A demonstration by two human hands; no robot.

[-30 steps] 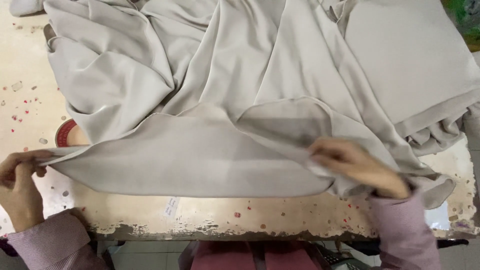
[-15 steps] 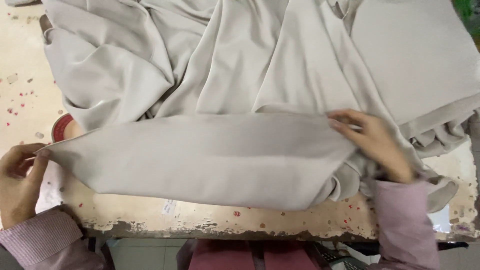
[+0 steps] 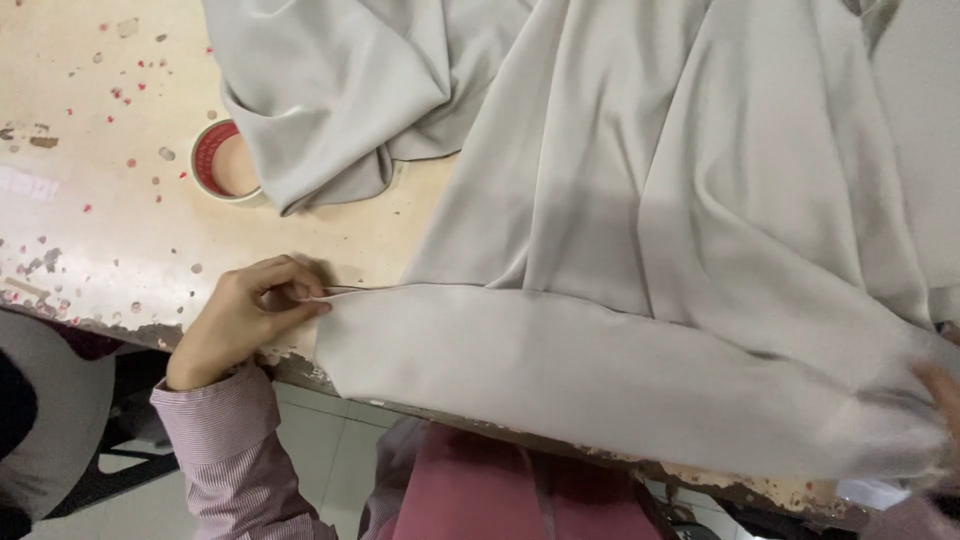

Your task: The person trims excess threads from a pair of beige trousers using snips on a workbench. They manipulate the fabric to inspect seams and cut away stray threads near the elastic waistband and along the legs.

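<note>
The left hand point(image 3: 245, 318) is pinching the folded corner of the grey cloth point(image 3: 620, 370) lying across the table point(image 3: 110, 220). The right hand point(image 3: 940, 395) is mostly cut off, its grip unclear. The cloth is half hiding a tape roll point(image 3: 222, 162).

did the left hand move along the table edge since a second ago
Cannot tell: the camera swung. The left hand pinches the grey fabric corner below the tape roll, much as before.

The right hand point(image 3: 945, 400) is running off the picture's right edge — only a blurred sliver is showing, so its grip cannot be told. The grey cloth point(image 3: 640, 250) is covering part of the tape roll point(image 3: 215, 160) near the worktop's point(image 3: 100, 230) left side — and spilling past the top edge.
</note>
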